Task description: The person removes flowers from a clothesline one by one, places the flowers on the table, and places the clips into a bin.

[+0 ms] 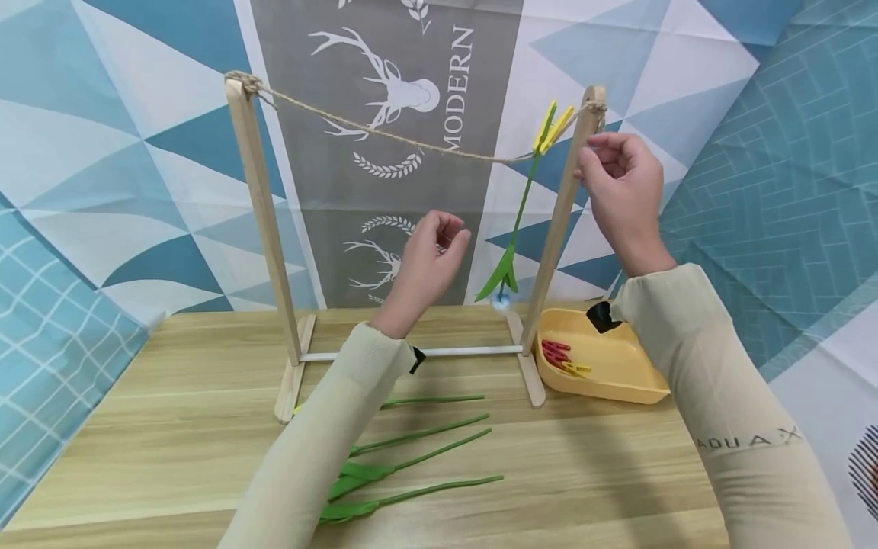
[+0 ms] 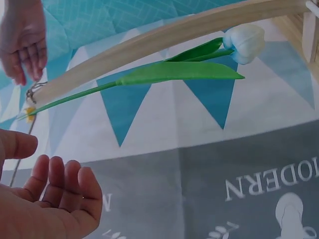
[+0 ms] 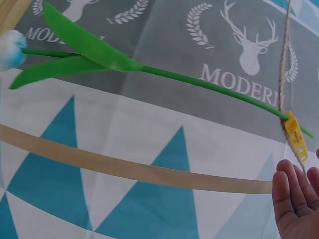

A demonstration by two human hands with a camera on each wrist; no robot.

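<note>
An artificial tulip (image 1: 525, 200) with a white and pale blue bloom (image 2: 244, 44) hangs head down from a twine line (image 1: 384, 133). A yellow clothespin (image 3: 296, 139) clips its stem to the twine, close to the right wooden post (image 1: 559, 221). My right hand (image 1: 624, 198) is raised beside the top of that post, fingers loosely bent and holding nothing. Lower and to the left, my left hand (image 1: 428, 263) hovers below the sagging twine, its fingers relaxed around bare air. In the left wrist view, the left palm (image 2: 50, 214) faces up.
Several green-stemmed artificial flowers (image 1: 439, 488) lie on the wooden table, partly hidden by my left sleeve. A yellow-orange bin (image 1: 617, 393) holds red clothespins (image 1: 555, 354) and a yellow one. The left post (image 1: 264, 213) and a white crossbar (image 1: 473, 351) complete the stand, before a patterned cloth backdrop.
</note>
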